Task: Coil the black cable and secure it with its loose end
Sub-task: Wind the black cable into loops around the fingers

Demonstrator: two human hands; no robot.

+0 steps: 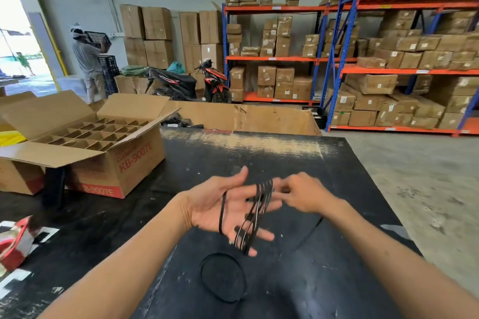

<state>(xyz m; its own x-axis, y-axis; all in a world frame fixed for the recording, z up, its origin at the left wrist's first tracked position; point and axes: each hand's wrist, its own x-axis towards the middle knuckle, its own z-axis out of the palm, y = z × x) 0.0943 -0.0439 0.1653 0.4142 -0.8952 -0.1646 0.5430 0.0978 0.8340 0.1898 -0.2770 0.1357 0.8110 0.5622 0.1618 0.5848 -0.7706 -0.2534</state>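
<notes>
Black cable [259, 204] was wound in several turns around the straight, spread fingers [261, 234] of the left hand [228, 207], palm up above the tabletop [350, 171]. One strand crossed the palm nearer the wrist, apart from the main bunch. The turns ran from the index finger down past the little finger, and a loop of the cable [223, 277] hung down onto the tabletop, just near of that hand.

The right hand [303, 194] sat just right of the coil, its fingers curled in and pinching at the cable by the left fingertips. That hand was blurred, so the exact grip could not be told. A thin dark line trailed on the tabletop below the right wrist; whether it was the cable's loose end, I could not tell.

On the far left of the tabletop stood an open box [114, 160] with cardboard dividers inside and red print on its side. A red and white thing [15, 243] lay at the near left edge. Beyond the tabletop, a long carton [246, 116] held dark items. Further back stood a scooter [186, 83], racks [337, 59] loaded with cartons, and a person [88, 62] lifting a black crate.
</notes>
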